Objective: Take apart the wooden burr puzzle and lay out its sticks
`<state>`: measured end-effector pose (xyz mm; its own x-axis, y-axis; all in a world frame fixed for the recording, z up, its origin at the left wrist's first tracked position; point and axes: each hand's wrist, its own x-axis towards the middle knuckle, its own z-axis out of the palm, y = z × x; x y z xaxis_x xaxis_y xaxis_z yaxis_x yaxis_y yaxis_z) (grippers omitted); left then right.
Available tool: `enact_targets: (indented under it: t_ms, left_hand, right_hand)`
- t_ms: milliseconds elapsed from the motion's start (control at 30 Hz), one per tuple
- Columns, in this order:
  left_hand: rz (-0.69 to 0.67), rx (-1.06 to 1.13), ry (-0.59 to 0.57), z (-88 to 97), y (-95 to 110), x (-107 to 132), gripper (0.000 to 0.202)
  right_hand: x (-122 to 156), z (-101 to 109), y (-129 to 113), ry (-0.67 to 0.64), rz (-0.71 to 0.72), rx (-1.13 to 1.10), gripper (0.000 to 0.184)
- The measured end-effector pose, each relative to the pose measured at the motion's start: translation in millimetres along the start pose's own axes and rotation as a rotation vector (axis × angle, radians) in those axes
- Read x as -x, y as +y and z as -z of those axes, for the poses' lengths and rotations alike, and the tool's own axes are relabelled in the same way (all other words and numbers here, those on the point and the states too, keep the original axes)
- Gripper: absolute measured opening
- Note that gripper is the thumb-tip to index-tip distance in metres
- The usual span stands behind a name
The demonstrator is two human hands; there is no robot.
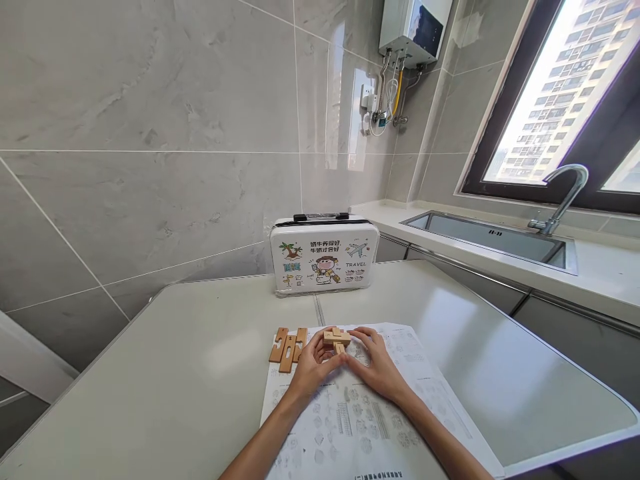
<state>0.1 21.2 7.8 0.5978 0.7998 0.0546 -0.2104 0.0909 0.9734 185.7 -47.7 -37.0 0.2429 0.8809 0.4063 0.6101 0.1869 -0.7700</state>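
Note:
My left hand (313,365) and my right hand (376,363) meet over a printed instruction sheet (350,420) on the white table (190,373). Together they hold a small assembly of interlocked wooden puzzle pieces (337,339), with fingertips on both sides of it. Three loose notched wooden pieces (288,347) lie side by side just left of my left hand, partly on the sheet's top left corner.
A small white case (324,257) with cartoon travel pictures stands at the table's far edge against the tiled wall. To the right run a counter with a steel sink (493,239) and a tap (563,193) under a window. A water heater (413,27) hangs above.

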Motion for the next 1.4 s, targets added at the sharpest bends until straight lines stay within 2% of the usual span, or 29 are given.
enact_targets:
  t_ms: [133, 267, 433, 600, 700, 800, 933, 1033, 1133, 1400]
  left_hand:
    - [-0.028, -0.060, -0.051, 0.9, -2, -1, 0.070]
    - [-0.050, -0.102, -0.092, 0.6, -2, 0, 0.068]
    - [-0.077, -0.174, -0.080, -2.3, -1, 3, 0.065]
    - [-0.128, -0.474, 0.032, -3.8, -2, 8, 0.066]
    - [-0.169, -0.651, 0.121, -1.7, -2, 9, 0.066]
    - [-0.252, -0.766, 0.159, 3.0, -1, 7, 0.062]
    - [-0.402, -0.926, 0.190, 12.9, -1, 0, 0.061]
    - [-0.442, -1.026, 0.265, 21.0, -4, -4, 0.060]
    - [-0.449, -1.112, 0.313, 27.6, -11, -6, 0.057]
    - [-0.458, -1.180, 0.216, 29.9, -19, -6, 0.057]
  right_hand:
    - [-6, 4, -2, -0.017, -0.017, -0.122, 0.032]
    - [-9, 8, -6, -0.053, -0.022, -0.193, 0.034]
    - [-10, 15, -15, -0.080, -0.062, -0.302, 0.037]
    - [-10, 21, -21, -0.132, -0.122, -0.524, 0.037]
    - [-10, 21, -19, -0.066, -0.187, -0.542, 0.039]
    - [-11, 20, -16, 0.027, -0.274, -0.541, 0.043]
    - [-13, 18, -16, 0.041, -0.410, -0.612, 0.048]
    - [-14, 15, -16, 0.049, -0.449, -0.581, 0.051]
    - [-12, 11, -13, 0.069, -0.405, -0.465, 0.051]
    - [-8, 4, -1, 0.056, -0.284, -0.156, 0.046]
